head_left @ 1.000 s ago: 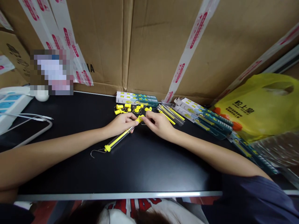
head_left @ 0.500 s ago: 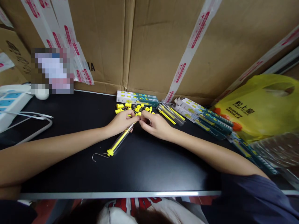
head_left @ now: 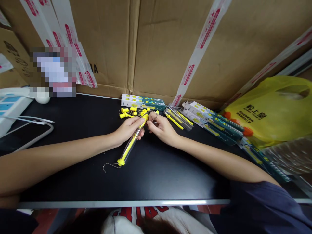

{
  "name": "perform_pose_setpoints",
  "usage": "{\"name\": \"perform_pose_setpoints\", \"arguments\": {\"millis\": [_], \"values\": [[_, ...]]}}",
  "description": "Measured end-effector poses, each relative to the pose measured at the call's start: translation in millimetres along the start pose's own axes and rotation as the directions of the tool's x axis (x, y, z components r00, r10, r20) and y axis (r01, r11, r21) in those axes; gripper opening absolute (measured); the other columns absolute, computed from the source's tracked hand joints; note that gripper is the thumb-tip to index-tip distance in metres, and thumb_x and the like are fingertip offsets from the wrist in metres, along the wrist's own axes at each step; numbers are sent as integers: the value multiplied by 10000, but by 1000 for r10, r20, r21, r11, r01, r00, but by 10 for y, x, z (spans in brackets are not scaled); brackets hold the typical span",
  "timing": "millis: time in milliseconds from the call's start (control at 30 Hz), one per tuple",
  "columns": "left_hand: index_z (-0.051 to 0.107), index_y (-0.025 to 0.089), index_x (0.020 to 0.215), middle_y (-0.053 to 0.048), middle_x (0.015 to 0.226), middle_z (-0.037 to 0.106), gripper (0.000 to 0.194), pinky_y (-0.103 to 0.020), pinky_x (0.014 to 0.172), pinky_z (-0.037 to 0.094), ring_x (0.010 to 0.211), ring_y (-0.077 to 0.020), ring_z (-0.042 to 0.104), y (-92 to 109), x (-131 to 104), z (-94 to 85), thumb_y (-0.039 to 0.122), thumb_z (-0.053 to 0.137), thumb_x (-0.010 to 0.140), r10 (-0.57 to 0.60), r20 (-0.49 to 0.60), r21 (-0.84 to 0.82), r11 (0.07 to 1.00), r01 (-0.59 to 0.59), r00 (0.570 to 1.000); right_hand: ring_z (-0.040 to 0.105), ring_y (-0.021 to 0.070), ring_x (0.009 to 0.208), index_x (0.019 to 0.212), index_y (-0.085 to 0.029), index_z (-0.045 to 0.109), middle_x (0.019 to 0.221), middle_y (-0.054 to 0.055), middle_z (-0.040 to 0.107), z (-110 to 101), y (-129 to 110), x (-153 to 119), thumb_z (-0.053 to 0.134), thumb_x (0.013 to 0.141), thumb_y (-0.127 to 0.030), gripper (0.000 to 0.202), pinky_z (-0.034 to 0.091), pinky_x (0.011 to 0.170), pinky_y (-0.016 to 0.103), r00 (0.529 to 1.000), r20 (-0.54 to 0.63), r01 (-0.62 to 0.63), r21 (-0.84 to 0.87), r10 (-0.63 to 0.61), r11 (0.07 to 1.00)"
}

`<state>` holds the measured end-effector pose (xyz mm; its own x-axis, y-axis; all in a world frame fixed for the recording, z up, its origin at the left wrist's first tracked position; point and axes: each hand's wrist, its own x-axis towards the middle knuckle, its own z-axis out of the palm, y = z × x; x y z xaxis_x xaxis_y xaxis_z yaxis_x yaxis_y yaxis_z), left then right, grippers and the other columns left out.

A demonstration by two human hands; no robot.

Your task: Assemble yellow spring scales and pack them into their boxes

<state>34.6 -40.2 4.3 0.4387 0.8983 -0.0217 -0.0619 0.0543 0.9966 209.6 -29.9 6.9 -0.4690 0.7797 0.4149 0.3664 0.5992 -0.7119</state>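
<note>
I've tilted my clear tube [head_left: 130, 148] steeper. Its lower wire hook [head_left: 111, 164] has swung rightward and down, toward the frame's lower centre.

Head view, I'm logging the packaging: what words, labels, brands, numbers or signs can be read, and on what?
"粒上皇": yellow plastic bag; its smaller lines are too small to read.
"IA": large carton, partly covered by tape.
"力" and "计": slim boxes at the back; their other print is too small.
Red labels on the tape: too small.
Red letters on the white cloth: partly hidden, unclear.
</note>
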Motion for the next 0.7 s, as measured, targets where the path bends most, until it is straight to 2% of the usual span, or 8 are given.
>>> {"name": "perform_pose_setpoints", "arguments": {"millis": [200,400,700], "values": [[512,143,828,28,555,546,294,-169,450,411,466,-63,501,-5,-7,4,425,540,906,1,-17,-84,996,-2,1000,464,131,657,727,-222,382,703,-12,468,15,17,16,472,892,-266,193,445,639,272,1000,-14,5,20,-4,1000],[516,131,822,28,549,537,316,-159,429,384,458,-55,480,5,-19,5,434,586,876,5,17,-159,987,-2,1000,442,122,636,710,-217,374,684,-22,441,11,-13,18,478,870,-227,191,408,623,266,995,-54,84,-9,-85,996],[522,124,834,26,552,541,338,-153,418,384,455,-54,483,-25,-9,-12,445,627,847,15,30,-199,980,-9,999,414,126,646,656,-213,361,670,-21,439,-11,-45,30,450,855,-170,222,352,644,267,985,-45,164,-114,-169,980]]}}
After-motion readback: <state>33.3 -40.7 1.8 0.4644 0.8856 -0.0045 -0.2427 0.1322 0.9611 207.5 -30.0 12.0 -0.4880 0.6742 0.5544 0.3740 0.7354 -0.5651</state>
